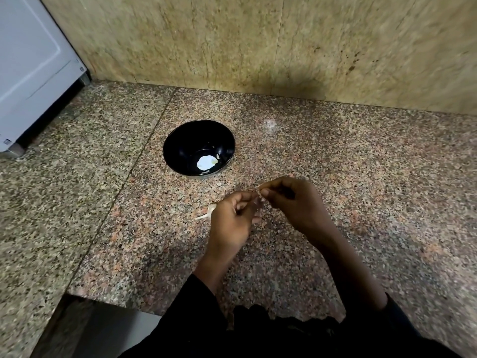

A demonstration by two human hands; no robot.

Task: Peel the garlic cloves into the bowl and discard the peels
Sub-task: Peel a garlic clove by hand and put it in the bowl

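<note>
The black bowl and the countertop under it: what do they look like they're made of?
The black bowl looks like glossy plastic or melamine, possibly glazed ceramic: smooth, with sharp white glare on its floor. The countertop looks like polished granite: speckled pink, grey and black grain, a soft light reflection beyond the bowl and a straight seam between slabs.

left hand (232, 218) and right hand (291, 202) raised together in the near middle, fingertips meeting. both with fingers curled, thumbs and forefingers pinching something small and blurred between them. forearms reaching in from near right, dark sleeves at elbows.
</note>
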